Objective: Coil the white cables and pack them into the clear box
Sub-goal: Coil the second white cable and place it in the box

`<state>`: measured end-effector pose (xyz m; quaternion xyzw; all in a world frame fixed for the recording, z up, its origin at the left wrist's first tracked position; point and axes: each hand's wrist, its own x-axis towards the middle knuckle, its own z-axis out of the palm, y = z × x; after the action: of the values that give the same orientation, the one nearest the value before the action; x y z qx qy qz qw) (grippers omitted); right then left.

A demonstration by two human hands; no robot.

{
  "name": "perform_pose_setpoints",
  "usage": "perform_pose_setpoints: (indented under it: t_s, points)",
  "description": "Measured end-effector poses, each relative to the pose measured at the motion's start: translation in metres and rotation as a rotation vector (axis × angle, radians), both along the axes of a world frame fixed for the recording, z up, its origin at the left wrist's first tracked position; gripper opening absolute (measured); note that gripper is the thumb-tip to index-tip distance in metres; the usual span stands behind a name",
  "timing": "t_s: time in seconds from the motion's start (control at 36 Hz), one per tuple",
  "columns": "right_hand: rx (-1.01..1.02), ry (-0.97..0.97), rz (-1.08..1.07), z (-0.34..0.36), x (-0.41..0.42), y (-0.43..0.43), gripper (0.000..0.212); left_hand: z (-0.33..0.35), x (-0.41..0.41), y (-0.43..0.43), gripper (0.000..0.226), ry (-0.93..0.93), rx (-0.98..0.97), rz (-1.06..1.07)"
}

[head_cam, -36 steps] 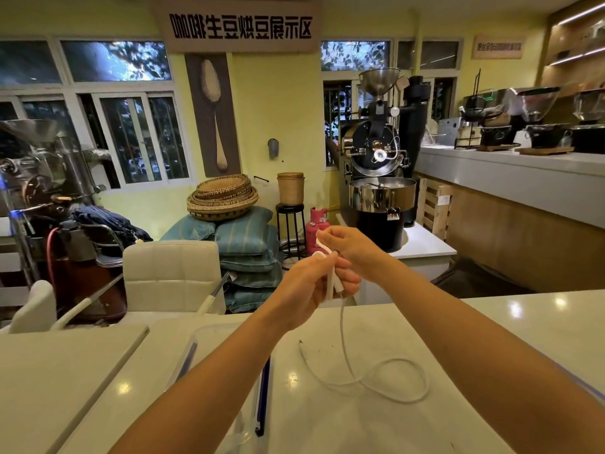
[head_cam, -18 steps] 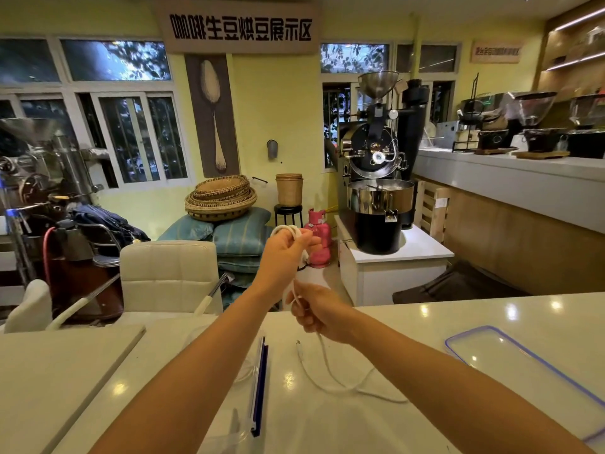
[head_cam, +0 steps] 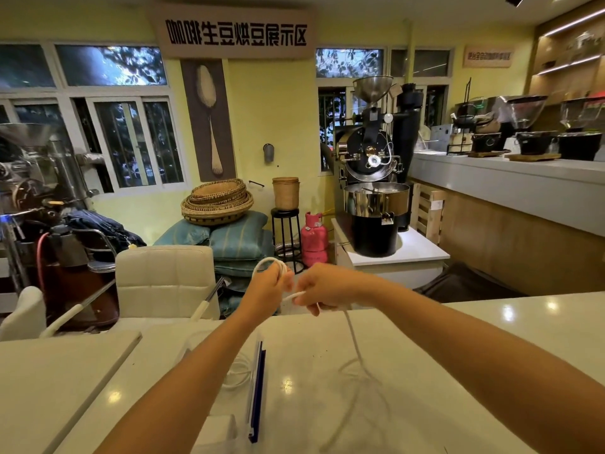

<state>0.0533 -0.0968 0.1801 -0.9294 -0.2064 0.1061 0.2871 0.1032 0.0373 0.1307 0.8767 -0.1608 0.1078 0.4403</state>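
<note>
My left hand (head_cam: 266, 291) is held out over the far edge of the white table, closed on a small coil of white cable (head_cam: 265, 265) that loops up above its fingers. Right beside it, my right hand (head_cam: 322, 290) pinches the same cable. The free length (head_cam: 355, 345) hangs from that hand down to the tabletop and trails toward me, blurred. The clear box (head_cam: 252, 371) with a blue clip edge lies on the table under my left forearm, and another white cable (head_cam: 237, 376) is coiled inside it.
The white table (head_cam: 327, 388) fills the foreground, with a second tabletop (head_cam: 49, 371) at left. White chairs (head_cam: 163, 276) stand behind it. Cushions, baskets, a pink gas cylinder (head_cam: 314, 239) and a coffee roaster (head_cam: 373, 191) stand beyond. A counter (head_cam: 507, 188) runs along the right.
My left hand has kept the coil raised while my right hand rose from the table edge to meet it. The trailing cable on the table has grown shorter and swung.
</note>
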Motion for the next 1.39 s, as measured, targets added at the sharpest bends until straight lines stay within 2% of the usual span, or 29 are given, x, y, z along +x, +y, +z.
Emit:
perform_pose_setpoints:
  t_s: [0.11, 0.22, 0.36, 0.47, 0.58, 0.78, 0.89, 0.97, 1.14, 1.39]
  points:
    - [-0.090, -0.124, -0.016, 0.020, 0.008, -0.008, 0.017, -0.007, -0.008, -0.010, 0.032, 0.122, -0.137, -0.079]
    - [-0.022, -0.184, -0.043, 0.031, 0.016, -0.019, 0.023, -0.007, -0.023, -0.018, 0.034, 0.210, -0.306, -0.173]
    - [0.085, -0.223, -0.063, 0.038, 0.026, -0.032, 0.022, -0.003, -0.039, -0.025, 0.049, 0.165, -0.272, -0.264]
    - [0.232, -0.173, -0.067, 0.038, 0.031, -0.041, 0.013, 0.007, -0.051, -0.032, 0.036, 0.169, -0.351, -0.377]
    - [0.430, -0.108, -0.061, 0.029, 0.035, -0.047, 0.021, 0.022, -0.055, -0.031, 0.028, 0.217, -0.459, -0.460]
    - [0.848, 0.178, -0.005, 0.004, 0.045, -0.039, 0.034, 0.050, -0.052, -0.031, 0.030, 0.180, -0.573, -0.535]
    - [1.058, 0.263, -0.018, -0.009, 0.044, -0.023, 0.038, 0.063, -0.050, -0.037, 0.028, 0.142, -0.576, -0.500]
    - [1.129, 0.263, -0.046, -0.016, 0.041, -0.010, 0.046, 0.067, -0.046, -0.042, 0.029, 0.073, -0.582, -0.463]
    - [1.103, 0.390, -0.154, -0.031, 0.033, 0.007, 0.034, 0.078, -0.027, -0.041, 0.022, -0.043, -0.578, -0.292]
    - [0.776, 0.431, -0.122, -0.037, 0.013, 0.011, 0.026, 0.079, 0.006, -0.015, 0.023, -0.209, -0.198, -0.047]
